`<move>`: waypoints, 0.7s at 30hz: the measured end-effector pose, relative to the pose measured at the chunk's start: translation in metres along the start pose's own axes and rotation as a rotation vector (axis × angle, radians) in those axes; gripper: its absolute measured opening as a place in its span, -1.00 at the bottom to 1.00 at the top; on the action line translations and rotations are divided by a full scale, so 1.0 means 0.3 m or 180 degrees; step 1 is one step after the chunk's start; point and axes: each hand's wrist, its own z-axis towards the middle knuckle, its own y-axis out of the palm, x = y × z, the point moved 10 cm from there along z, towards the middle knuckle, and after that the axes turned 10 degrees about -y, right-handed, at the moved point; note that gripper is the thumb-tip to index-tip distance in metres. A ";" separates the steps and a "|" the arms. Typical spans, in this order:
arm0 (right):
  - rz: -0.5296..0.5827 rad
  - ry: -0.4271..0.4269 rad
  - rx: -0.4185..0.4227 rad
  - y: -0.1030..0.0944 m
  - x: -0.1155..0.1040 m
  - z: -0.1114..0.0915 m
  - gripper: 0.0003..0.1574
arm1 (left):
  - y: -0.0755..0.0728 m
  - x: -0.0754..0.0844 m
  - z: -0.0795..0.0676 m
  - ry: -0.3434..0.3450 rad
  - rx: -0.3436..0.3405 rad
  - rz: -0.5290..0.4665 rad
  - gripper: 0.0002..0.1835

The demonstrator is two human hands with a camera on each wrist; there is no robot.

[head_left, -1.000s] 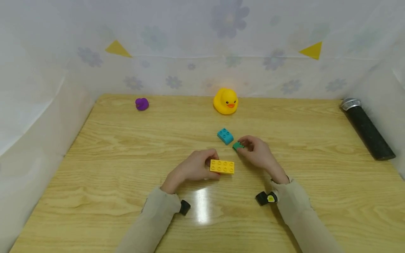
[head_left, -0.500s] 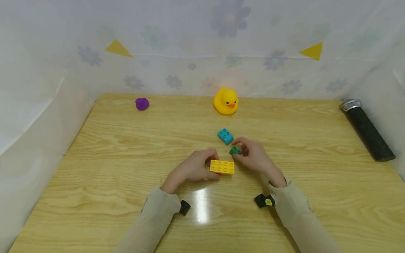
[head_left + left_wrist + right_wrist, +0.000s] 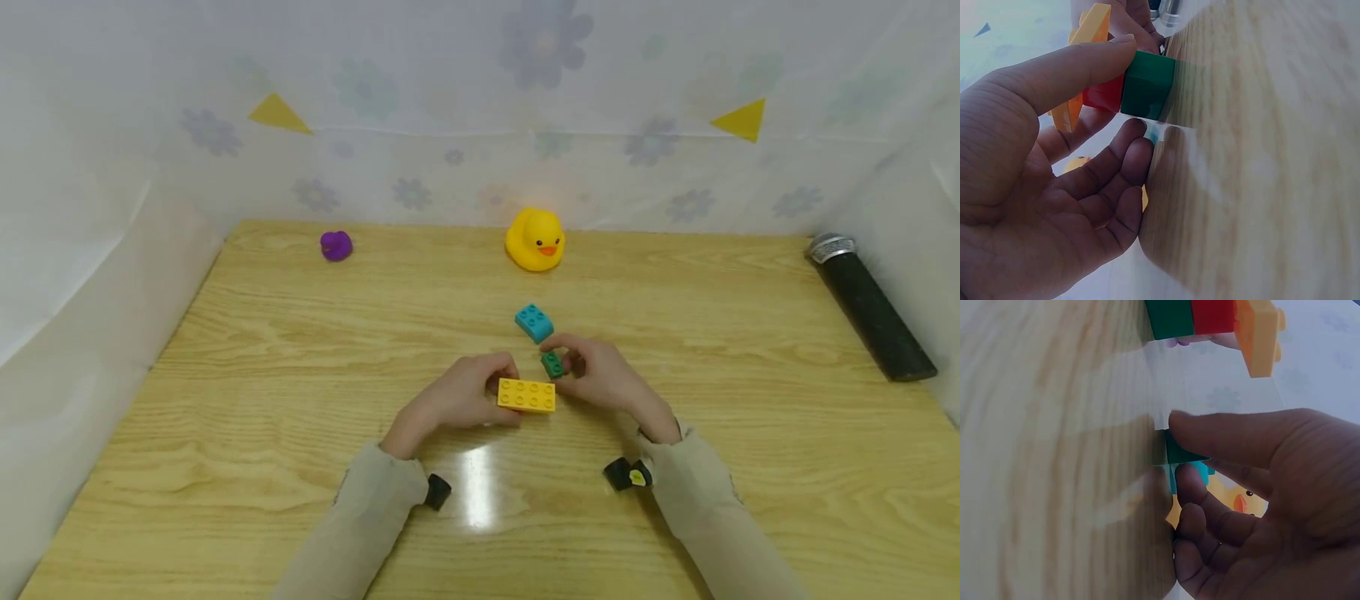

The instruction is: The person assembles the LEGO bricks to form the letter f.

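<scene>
Your left hand (image 3: 467, 393) grips the yellow-red-green plastic brick stack (image 3: 527, 396) by its sides, likely for steadiness, while your right hand (image 3: 606, 377) pinches the small green two-stud plastic brick (image 3: 552, 365), studs uncovered.

Head view looking from above, near side of yellow brick (image 3: 527, 396), facing forward and down, standing well back, taking in table (image 3: 225, 417) and yellow duck (image 3: 534, 240) beyond brick. Left wrist view looking low from brick's near left, facing forward, table running down picture's right, left hand (image 3: 1035, 200) looming close. Right wrist view looking low from brick's near right, facing forward, rolled opposite way, right hand (image 3: 1291, 494) looming close. Wrist views sharing brick; head and right wrist views sharing duck; dim left wrist view perhaps catching sliver too.
</scene>
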 end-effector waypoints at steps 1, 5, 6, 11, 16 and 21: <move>-0.0009 -0.0004 -0.0018 0.002 0.000 0.001 -0.50 | 0.001 0.000 0.000 0.0003 -0.0005 0.0000 -0.65; -0.0078 0.0064 -0.0025 0.001 0.008 0.001 -0.55 | 0.002 0.000 0.000 0.0008 -0.0006 -0.0017 -0.65; -0.0096 0.0076 -0.0015 0.000 0.008 0.002 -0.57 | 0.002 0.000 0.001 0.0007 -0.0007 -0.0017 -0.65; -0.0134 0.0125 0.0164 -0.019 0.005 -0.001 -0.56 | 0.002 -0.001 0.000 0.0014 0.0015 0.0011 -0.65; -0.0010 0.0167 0.0314 -0.035 -0.001 -0.006 -0.53 | 0.003 -0.003 -0.001 0.0001 0.0011 0.0007 -0.65; 0.0160 0.0289 0.0430 -0.046 0.005 -0.012 -0.51 | 0.003 -0.001 0.000 -0.0001 0.0002 -0.0009 -0.65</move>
